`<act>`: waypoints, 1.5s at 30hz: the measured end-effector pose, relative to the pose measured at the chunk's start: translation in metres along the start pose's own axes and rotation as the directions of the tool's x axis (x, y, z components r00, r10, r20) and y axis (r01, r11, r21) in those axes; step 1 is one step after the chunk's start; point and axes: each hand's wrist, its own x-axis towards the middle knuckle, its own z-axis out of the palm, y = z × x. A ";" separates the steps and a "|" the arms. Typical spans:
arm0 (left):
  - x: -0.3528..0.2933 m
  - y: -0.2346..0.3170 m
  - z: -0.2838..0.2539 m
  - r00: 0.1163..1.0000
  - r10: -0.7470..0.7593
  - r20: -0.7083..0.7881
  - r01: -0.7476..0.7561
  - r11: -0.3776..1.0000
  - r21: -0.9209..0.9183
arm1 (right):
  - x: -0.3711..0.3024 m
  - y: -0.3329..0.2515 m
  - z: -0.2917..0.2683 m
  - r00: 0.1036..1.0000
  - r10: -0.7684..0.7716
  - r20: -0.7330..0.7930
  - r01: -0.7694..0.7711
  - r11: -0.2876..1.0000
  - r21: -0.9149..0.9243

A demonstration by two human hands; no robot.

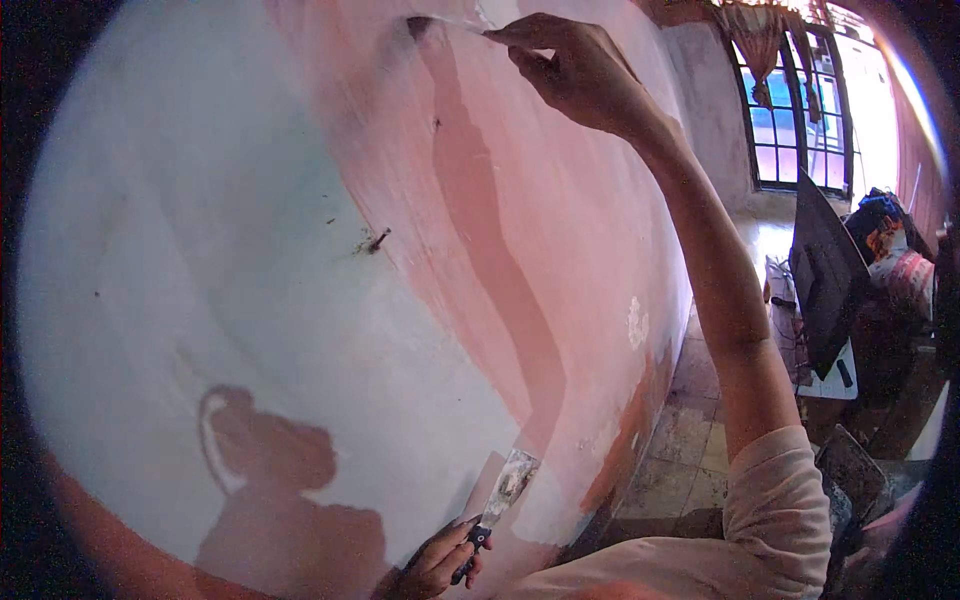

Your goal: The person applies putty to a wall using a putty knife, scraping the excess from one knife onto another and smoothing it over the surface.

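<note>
My right arm is raised across the wall (pixel 560 220), and my right hand (pixel 580 75) is near the top of the view. Its fingers pinch a thin, pale flat tool (pixel 465 24), seen nearly edge-on against the wall; its exact kind is unclear. A dark patch (pixel 418 27) shows at the tool's far end. Low in the view, my left hand (pixel 440 562) is closed round the black handle of a putty knife (pixel 512 483). Its metal blade points up and carries whitish smears. The wall is pale white on the left and pink on the right.
A nail (pixel 379 240) juts from the wall near the white-pink border. To the right are a tiled floor (pixel 680 440), a dark flat panel (pixel 828 270), piled cloths (pixel 905 270) and a barred window (pixel 795 110) with a curtain. My shadow (pixel 290 500) falls on the wall.
</note>
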 end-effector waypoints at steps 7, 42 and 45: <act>0.006 -0.029 -0.011 0.997 0.061 0.038 -0.060 0.998 -0.022 | -0.034 0.002 0.004 0.978 -0.210 0.012 0.210 0.970 -0.127; 0.009 -0.010 -0.008 0.992 -0.065 0.112 0.063 0.998 0.020 | -0.149 -0.030 0.111 0.947 -0.008 -0.320 0.079 0.975 0.210; 0.007 0.009 0.002 0.997 -0.073 0.032 0.077 0.987 -0.139 | -0.160 -0.029 0.097 0.920 0.139 -0.366 0.008 0.928 0.373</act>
